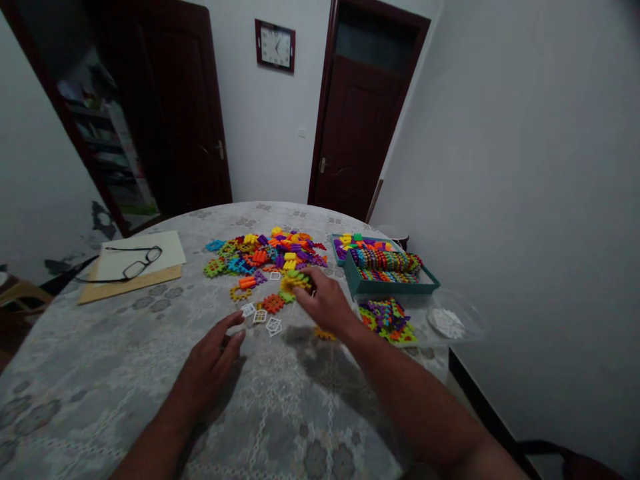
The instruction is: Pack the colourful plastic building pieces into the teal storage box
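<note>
My right hand (326,301) grips a small stack of yellow and green toothed plastic building pieces (294,283) over the middle of the table. Its fingertips on the far side are partly hidden. Close by lies an orange-red piece (273,304) of the same sort. On the left, my left hand (210,357) hovers near the cloth with thumb and fingers apart and nothing between them. Just beyond its fingertips are several small white lattice pieces (259,316). A large heap of mixed colourful pieces (270,252) spreads farther back.
A teal box (390,287) at right holds rows of stacked pieces, with its lid (338,252) behind. In front are a clear tray of toothed pieces (387,320) and a plastic container with white pieces (446,323). Glasses (135,268) rest on papers (173,248) at left.
</note>
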`<state>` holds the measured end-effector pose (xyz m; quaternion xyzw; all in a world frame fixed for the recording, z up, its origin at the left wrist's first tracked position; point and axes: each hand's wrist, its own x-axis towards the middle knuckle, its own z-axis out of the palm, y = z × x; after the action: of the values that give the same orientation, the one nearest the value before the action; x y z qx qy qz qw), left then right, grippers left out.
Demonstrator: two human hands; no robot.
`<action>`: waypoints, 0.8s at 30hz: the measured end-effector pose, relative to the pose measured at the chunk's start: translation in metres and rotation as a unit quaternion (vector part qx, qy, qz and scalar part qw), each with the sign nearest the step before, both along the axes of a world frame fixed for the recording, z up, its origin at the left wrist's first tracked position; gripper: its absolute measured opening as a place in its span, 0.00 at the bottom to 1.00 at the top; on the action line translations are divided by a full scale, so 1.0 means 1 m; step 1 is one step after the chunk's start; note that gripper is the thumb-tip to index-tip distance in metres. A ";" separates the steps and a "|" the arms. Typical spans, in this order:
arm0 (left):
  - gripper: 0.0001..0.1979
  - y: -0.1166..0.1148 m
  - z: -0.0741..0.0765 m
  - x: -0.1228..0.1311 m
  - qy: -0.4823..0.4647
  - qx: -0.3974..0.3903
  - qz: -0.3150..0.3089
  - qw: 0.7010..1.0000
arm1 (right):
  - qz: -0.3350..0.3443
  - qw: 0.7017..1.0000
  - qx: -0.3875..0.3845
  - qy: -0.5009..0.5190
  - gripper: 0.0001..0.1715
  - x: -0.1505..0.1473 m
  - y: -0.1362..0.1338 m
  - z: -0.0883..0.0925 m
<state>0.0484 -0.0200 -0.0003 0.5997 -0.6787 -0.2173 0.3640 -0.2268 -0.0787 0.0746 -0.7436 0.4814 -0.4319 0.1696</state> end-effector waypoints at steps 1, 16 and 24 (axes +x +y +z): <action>0.28 -0.001 -0.001 0.000 -0.006 -0.003 0.001 1.000 | -0.038 0.999 -0.018 -0.007 0.20 -0.020 -0.007 0.011; 0.25 -0.006 -0.014 0.002 -0.032 -0.045 -0.004 0.999 | -0.369 0.900 0.112 0.204 0.25 -0.150 -0.071 -0.011; 0.24 -0.005 -0.018 0.002 -0.038 -0.050 -0.010 0.998 | -0.262 0.931 0.137 0.215 0.21 -0.159 -0.076 -0.013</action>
<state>0.0509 -0.0255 -0.0188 0.5813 -0.7084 -0.1637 0.3654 -0.3860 -0.1550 0.0614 -0.6355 0.7385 -0.2211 0.0428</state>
